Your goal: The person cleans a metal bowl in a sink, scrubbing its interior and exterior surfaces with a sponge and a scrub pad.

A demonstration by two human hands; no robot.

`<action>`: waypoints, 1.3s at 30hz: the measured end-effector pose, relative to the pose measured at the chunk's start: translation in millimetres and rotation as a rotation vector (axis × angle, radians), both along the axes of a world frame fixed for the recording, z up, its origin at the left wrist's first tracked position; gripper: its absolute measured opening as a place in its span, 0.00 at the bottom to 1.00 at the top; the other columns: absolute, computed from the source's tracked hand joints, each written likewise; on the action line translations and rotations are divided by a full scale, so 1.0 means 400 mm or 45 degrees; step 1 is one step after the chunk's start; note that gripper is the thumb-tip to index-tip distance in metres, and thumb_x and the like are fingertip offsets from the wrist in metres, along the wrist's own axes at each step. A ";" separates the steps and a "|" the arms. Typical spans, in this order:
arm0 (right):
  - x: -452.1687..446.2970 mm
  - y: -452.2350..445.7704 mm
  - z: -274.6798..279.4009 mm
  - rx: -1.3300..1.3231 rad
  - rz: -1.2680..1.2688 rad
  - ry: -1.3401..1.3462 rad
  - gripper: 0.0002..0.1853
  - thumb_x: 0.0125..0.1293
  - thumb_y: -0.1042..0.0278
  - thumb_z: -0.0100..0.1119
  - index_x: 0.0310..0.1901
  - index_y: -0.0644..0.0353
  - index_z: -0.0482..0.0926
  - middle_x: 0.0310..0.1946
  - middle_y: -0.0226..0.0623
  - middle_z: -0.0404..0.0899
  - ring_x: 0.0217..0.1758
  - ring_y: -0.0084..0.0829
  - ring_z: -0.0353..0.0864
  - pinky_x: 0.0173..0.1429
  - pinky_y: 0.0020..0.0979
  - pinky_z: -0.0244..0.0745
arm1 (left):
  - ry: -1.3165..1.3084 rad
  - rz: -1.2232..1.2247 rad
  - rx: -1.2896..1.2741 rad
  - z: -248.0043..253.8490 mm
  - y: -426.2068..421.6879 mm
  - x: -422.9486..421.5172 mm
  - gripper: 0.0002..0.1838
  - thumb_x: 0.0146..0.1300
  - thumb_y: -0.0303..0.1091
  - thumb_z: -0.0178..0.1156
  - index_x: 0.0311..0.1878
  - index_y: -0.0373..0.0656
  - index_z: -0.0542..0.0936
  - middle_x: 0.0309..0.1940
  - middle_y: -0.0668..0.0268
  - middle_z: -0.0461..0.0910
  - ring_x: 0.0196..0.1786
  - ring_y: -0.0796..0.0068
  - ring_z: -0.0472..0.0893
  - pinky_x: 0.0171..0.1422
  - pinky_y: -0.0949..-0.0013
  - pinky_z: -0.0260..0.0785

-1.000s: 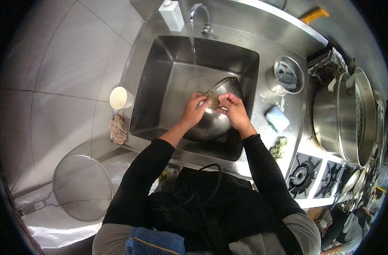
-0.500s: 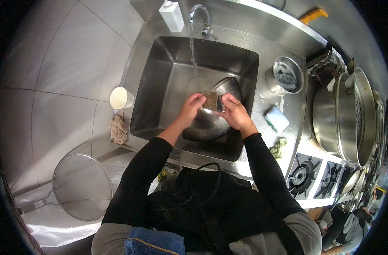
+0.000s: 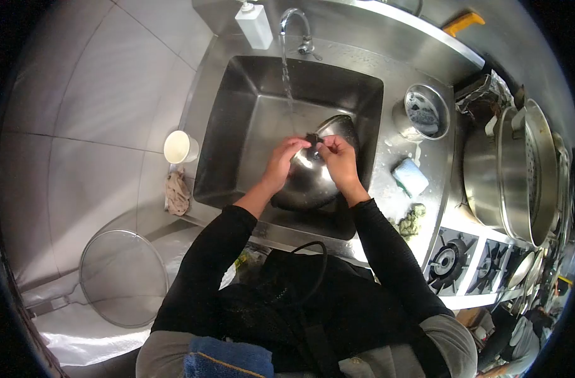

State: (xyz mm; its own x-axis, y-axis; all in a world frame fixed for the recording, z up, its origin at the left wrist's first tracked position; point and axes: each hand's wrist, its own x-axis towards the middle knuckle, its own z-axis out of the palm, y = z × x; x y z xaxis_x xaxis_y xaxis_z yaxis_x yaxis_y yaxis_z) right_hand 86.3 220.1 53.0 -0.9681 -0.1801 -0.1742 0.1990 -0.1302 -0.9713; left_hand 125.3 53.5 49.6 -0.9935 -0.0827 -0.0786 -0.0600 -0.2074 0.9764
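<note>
Dark scrap (image 3: 313, 139) — pinched in the grip of left hand (image 3: 280, 165) and right hand (image 3: 340, 165) — hangs above a metal bowl (image 3: 303, 186) in the sink (image 3: 256, 120). On the worktop (image 3: 387, 150), a pot (image 3: 403, 121) holds foamy liquid (image 3: 424, 113).

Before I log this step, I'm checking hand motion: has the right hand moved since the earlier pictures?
Yes: the right hand has shifted leftward in the view, away from the sink's right wall, toward the left hand.
</note>
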 end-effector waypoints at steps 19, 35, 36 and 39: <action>0.000 -0.027 0.013 0.672 0.034 0.606 0.10 0.70 0.65 0.61 0.40 0.64 0.80 0.37 0.46 0.80 0.42 0.26 0.79 0.42 0.30 0.74 | -0.156 0.135 -0.157 -0.012 0.016 0.005 0.19 0.64 0.27 0.66 0.57 0.41 0.74 0.45 0.64 0.81 0.49 0.80 0.78 0.53 0.74 0.70; -0.009 -0.026 -0.028 0.880 -0.175 0.495 0.12 0.63 0.63 0.63 0.37 0.65 0.81 0.34 0.55 0.84 0.41 0.52 0.86 0.44 0.46 0.79 | -0.527 -0.147 -0.554 -0.023 0.013 0.071 0.30 0.77 0.54 0.43 0.59 0.34 0.76 0.48 0.52 0.82 0.52 0.62 0.80 0.59 0.61 0.67; 0.027 -0.048 -0.026 0.880 -0.166 0.503 0.12 0.63 0.63 0.63 0.37 0.65 0.81 0.34 0.55 0.84 0.41 0.52 0.86 0.44 0.46 0.79 | -0.478 -0.060 -0.614 -0.039 0.021 0.076 0.29 0.77 0.54 0.43 0.57 0.35 0.77 0.44 0.53 0.82 0.49 0.61 0.80 0.57 0.61 0.67; 0.033 -0.054 -0.005 0.893 -0.292 0.407 0.12 0.63 0.62 0.65 0.35 0.63 0.78 0.30 0.52 0.83 0.38 0.52 0.85 0.42 0.44 0.78 | -0.400 0.076 -0.732 -0.052 0.037 0.089 0.26 0.77 0.52 0.43 0.52 0.37 0.79 0.38 0.55 0.81 0.44 0.59 0.80 0.51 0.60 0.68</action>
